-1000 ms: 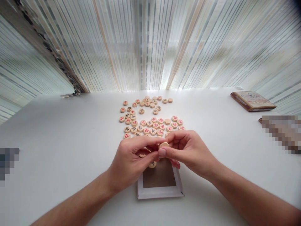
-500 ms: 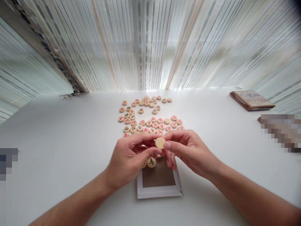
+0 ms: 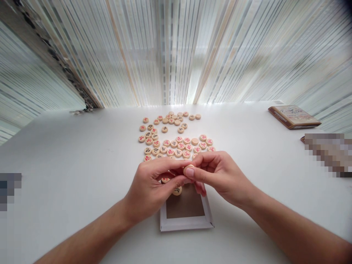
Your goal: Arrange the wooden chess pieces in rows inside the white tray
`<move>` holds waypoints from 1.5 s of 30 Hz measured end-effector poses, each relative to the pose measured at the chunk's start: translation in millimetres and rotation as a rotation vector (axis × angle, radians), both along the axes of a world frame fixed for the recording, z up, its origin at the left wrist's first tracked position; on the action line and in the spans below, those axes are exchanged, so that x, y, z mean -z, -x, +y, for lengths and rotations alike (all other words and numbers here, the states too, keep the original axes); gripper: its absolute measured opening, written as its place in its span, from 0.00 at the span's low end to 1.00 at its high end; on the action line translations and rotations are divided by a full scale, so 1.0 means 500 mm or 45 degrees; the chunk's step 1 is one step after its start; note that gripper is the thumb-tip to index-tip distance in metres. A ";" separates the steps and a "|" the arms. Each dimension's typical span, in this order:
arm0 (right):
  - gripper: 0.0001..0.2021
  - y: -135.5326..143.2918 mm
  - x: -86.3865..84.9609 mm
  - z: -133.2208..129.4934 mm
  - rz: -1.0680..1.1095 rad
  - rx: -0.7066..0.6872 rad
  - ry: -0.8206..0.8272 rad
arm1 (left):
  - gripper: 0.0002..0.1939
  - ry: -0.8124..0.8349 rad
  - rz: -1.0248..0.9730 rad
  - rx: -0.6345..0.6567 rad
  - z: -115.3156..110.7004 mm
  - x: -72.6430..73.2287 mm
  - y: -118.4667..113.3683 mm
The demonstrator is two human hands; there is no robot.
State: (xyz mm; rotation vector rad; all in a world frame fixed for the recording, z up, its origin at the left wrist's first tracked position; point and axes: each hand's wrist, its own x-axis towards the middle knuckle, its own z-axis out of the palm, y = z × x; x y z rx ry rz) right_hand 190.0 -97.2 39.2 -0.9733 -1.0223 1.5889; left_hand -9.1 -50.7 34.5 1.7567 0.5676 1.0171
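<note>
A round wooden piece [image 3: 188, 168] is pinched between the thumb and fingers of my right hand [image 3: 217, 172], over the upper part of a shallow white box [image 3: 187, 223] with a brown inside. My left hand [image 3: 154, 183] is curled beside it, its fingertips touching or very close to the same piece; whether it grips anything is hidden. Below my left fingers, a piece with a black character [image 3: 177, 190] and one with red marks [image 3: 165, 180] lie in the box, partly covered. Beyond my hands, many round pieces with red or black characters [image 3: 170, 152] are spread on the table.
The white table [image 3: 82, 165] reaches back to striped curtains [image 3: 176, 55]. At the right rear lies a flat box with a picture on its lid [image 3: 295, 115], and a blurred-out object [image 3: 327, 152] is nearer. Another blurred patch [image 3: 9, 190] sits at the left edge.
The piece between my hands has been tilted, and my right thumb now covers more of it. My left fingers reach slightly further right, hiding part of the black-marked piece.
</note>
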 end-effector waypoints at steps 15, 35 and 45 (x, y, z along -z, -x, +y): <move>0.10 -0.002 0.014 -0.004 -0.211 0.092 -0.351 | 0.10 0.058 -0.007 -0.211 0.011 0.009 0.005; 0.07 -0.019 -0.008 -0.006 -0.946 0.177 -0.662 | 0.12 -0.478 0.169 -0.349 0.033 0.013 0.014; 0.03 -0.017 -0.044 -0.054 -1.413 -0.111 -0.920 | 0.09 -0.308 0.167 -0.424 0.050 0.028 0.016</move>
